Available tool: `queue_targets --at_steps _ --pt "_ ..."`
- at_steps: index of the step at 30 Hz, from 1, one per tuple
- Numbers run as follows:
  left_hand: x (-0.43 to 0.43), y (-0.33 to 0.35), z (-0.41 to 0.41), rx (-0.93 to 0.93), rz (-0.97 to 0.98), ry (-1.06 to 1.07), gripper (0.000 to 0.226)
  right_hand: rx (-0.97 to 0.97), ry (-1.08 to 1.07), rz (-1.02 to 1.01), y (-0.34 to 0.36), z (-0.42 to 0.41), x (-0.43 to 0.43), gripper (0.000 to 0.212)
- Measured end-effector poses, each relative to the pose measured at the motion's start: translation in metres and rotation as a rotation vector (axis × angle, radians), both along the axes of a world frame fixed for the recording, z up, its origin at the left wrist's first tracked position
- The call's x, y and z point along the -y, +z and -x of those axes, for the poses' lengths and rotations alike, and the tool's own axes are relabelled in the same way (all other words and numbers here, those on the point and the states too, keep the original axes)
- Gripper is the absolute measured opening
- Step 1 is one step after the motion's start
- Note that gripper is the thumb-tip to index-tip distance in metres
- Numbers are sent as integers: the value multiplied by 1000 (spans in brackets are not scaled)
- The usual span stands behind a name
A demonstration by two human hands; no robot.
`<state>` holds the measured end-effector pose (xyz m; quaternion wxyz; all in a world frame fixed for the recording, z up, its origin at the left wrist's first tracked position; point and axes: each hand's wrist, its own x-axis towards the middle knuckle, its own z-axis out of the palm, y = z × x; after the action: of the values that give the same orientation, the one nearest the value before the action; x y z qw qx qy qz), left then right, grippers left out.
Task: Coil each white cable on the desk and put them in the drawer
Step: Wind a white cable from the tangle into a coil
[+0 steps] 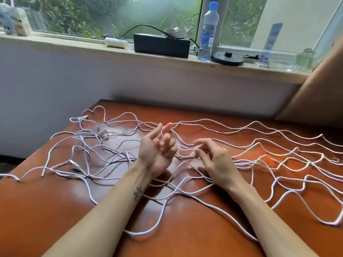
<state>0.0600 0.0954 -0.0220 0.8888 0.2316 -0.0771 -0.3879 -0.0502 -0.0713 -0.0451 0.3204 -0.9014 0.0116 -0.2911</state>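
Several white cables [241, 127] lie spread in loose waves and tangles over the reddish-brown desk [185, 229], with USB plugs [103, 133] showing on the left side. My left hand [156, 149] is palm up in the middle of the desk, with a strand of white cable pinched between its thumb and index fingertip. That strand runs off to the right. My right hand [213, 158] hovers palm down just to the right, fingers spread over the cables and holding nothing. No drawer is in view.
Behind the desk a window sill holds a black box [161, 45], a water bottle [207, 32], a black round disc [227, 59], a white roll [116, 42] and a carton [16, 21]. A brown board [315, 86] leans at the far right.
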Motion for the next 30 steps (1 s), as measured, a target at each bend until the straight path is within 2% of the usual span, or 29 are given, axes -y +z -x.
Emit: queue_targets --at_steps 6,10,14,18,21,24,27,30 --pt "2 -3 7 18 -7 -16 30 -19 30 23 -6 -3 4 5" --pt "0 -5 -4 0 46 68 36 -16 8 82 -5 -4 -1 28" --pt "1 -5 -8 31 19 200 26 -26 64 138 -2 -2 -7 14" --pt "-3 -6 -11 85 -24 238 26 -26 78 178 -1 0 -11 26" --pt "-6 -9 -14 143 -64 237 41 -21 96 176 -1 0 -13 33" --pt "-1 -10 -11 355 -252 310 44 -18 106 181 0 2 -13 37" --pt "4 -14 -7 678 -500 470 39 3 51 214 1 4 -8 35" --pt "2 -21 -9 1010 -654 584 34 44 -30 245 5 5 1 31"
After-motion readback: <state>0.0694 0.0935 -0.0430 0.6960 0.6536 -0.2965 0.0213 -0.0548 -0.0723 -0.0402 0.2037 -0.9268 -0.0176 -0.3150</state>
